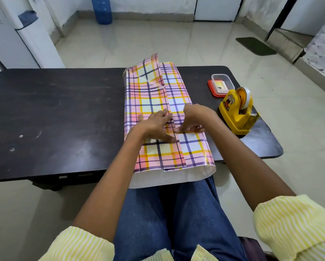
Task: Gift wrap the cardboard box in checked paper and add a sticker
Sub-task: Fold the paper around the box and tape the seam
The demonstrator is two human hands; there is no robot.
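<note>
The pink, yellow and purple checked paper (148, 95) is folded around the cardboard box, which is fully hidden inside it, on the dark table (54, 113). The two paper edges overlap along a seam down the middle of the top. My left hand (155, 127) lies flat on the left flap, fingers spread by the seam. My right hand (193, 117) presses its fingertips down on the seam just right of it. The near paper end (167, 178) hangs open over the table's front edge, white inside showing. The far end flap (148, 66) stands up loosely.
A yellow tape dispenser (236, 112) with a tape roll stands on the table to the right of the parcel. Behind it sits a small clear plastic container (221, 84) on a red lid, with something yellow inside. My denim-clad legs (169, 213) are under the near edge.
</note>
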